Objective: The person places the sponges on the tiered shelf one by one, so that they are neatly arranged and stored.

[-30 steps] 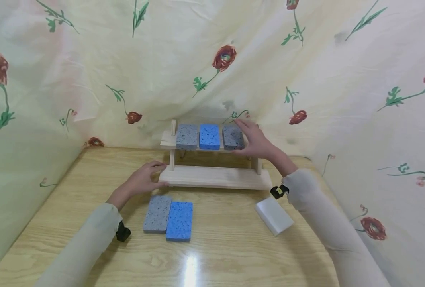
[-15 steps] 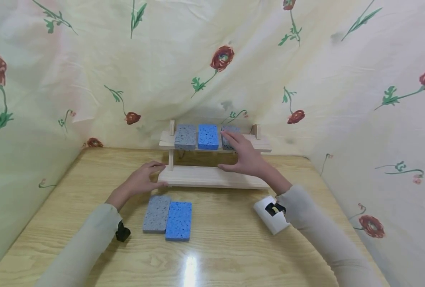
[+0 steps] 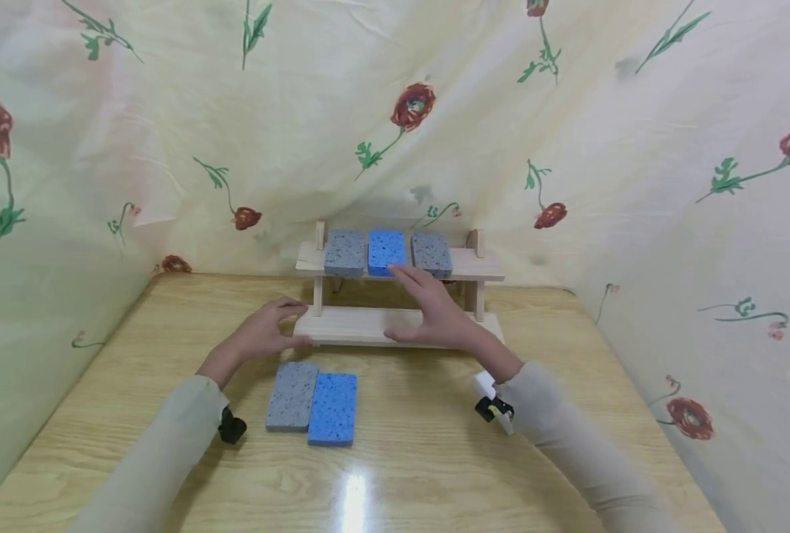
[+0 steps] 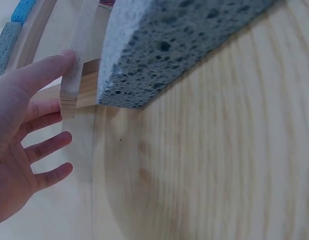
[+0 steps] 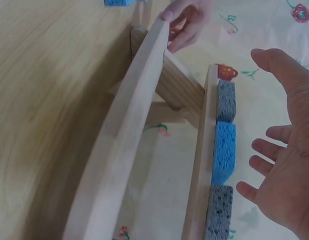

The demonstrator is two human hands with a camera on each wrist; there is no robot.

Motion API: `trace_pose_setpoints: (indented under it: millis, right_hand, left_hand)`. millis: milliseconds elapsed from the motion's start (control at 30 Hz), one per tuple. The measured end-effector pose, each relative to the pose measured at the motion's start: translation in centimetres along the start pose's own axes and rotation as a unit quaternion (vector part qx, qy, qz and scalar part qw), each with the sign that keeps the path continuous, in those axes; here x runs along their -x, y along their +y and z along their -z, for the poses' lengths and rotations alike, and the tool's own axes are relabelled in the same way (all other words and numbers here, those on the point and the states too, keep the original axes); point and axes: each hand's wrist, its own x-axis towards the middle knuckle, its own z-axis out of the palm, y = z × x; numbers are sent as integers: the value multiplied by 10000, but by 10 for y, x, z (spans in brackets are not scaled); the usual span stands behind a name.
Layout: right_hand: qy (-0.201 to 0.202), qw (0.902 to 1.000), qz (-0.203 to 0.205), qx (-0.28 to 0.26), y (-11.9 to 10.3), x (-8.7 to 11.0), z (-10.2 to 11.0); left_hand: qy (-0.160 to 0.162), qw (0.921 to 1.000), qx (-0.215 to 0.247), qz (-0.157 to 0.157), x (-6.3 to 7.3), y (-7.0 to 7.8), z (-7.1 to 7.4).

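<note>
- Left hand pinches the rack at its lower left corner; firmness should limit shifting.
- Right hand holds nothing; it should clear the three shelved sponges, set nearer the upper tier's left end, without nudging them.

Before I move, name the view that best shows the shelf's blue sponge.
Head view: the blue sponge shows its broad face nearly whole. Right wrist shows its side; left wrist, only a cropped part.

Blue sponges and grey sponges are dark-speckled, the shelf pale, the cloth red-flowered cream.
</note>
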Motion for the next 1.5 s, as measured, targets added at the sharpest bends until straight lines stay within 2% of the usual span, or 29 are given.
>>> trace_pose_setpoints:
  millis: [167,400,733,1100,1400,1500]
  right_hand:
    - [-54,9999,-30,-129,-5,-1,-11]
    - [-173,9992,177,-318,-16,1,-24]
    - [-503,9960,-1,-741,-29,10,-47]
    - [-1049,9930,264,-480,-39,12,-71]
    - [-1783,9833,93,-347,-46,12,-79]
    - [-1925,9810,95,-201,-48,13,-83]
  left_hand:
    - [-11,10000,-6,-37,-2,-1,2]
    - [-104,9999,-37,-39,-5,3,5]
    - [-173,9999,-11,-1,-7,6,9]
    - [-208,9996,168,67,-3,1,9]
    - [-129,9996,261,-39,-1,3,7]
    - [-93,9997,174,-171,0,3,5]
